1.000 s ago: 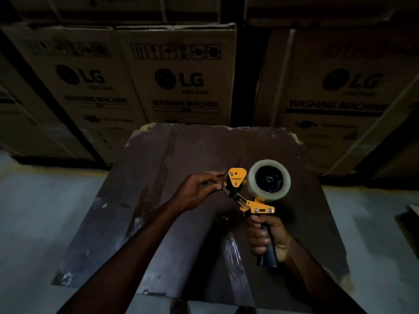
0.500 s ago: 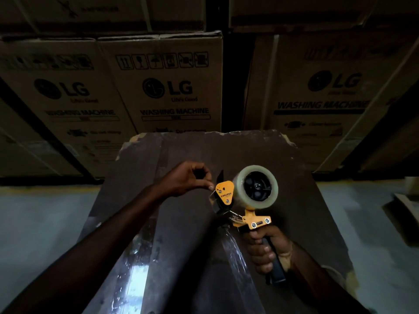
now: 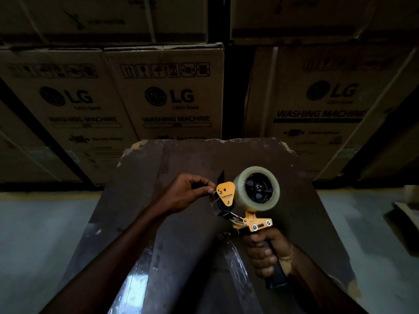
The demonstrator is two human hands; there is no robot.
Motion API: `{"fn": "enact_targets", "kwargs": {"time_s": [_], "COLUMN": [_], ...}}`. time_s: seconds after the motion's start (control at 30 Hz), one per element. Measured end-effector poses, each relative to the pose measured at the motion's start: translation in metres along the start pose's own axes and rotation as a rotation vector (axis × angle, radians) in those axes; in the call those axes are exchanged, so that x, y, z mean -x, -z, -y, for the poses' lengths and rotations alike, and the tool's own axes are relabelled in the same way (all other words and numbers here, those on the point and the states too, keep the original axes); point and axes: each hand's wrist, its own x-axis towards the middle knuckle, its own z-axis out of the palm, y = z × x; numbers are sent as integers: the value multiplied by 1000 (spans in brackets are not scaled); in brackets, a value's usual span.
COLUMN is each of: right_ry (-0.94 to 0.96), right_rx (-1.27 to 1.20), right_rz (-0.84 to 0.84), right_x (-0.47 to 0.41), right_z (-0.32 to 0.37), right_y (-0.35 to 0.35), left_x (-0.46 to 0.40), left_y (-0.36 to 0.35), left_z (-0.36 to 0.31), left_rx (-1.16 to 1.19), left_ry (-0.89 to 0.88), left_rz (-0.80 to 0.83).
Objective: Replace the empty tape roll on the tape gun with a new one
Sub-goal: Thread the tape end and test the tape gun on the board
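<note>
An orange and black tape gun [image 3: 246, 219] is held upright over a dark brown table [image 3: 172, 234]. A full roll of clear tape [image 3: 240, 189] sits on the gun's black hub. My right hand [image 3: 267, 252] is wrapped around the dark handle below. My left hand [image 3: 188, 192] pinches with thumb and forefinger at the front of the gun, beside the orange side plate [image 3: 225, 193]; what it pinches looks like the tape's end, too thin to see clearly. A black flap [image 3: 221, 176] stands up just above those fingers.
Stacked cardboard washing machine boxes [image 3: 172, 96] form a wall right behind the table. Grey floor [image 3: 34, 234] lies on both sides. A shiny strip of clear tape or film [image 3: 235, 264] lies on the table near me. The scene is dim.
My left hand's pinch has stayed at the gun's front end while the gun was tilted and lifted slightly. The view has shifted a little.
</note>
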Motion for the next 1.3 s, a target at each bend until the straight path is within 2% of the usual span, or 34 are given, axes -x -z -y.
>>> {"fn": "enact_targets", "kwargs": {"time_s": [0.2, 0.33, 0.63, 1.03, 1.17, 1.3], "right_ry": [4, 32, 113, 187, 186, 182], "right_rx": [-34, -51, -15, 75, 24, -54], "right_rz": [-75, -98, -159, -106, -152, -237], "right_x": [-3, -7, -13, -21, -31, -48], "right_z": [5, 8, 31, 53, 57, 56], "right_y": [5, 8, -13, -23, -8, 20], "left_x": [3, 1, -17, -15, -6, 13], "left_y": [0, -3, 7, 17, 16, 6], "left_z": [0, -1, -21, -16, 8, 42], "left_rx": [-228, -275, -171, -82, 7, 40], "left_ry": [2, 35, -12, -34, 34, 137], "left_rz": [83, 16, -171, -353, -445, -454]}}
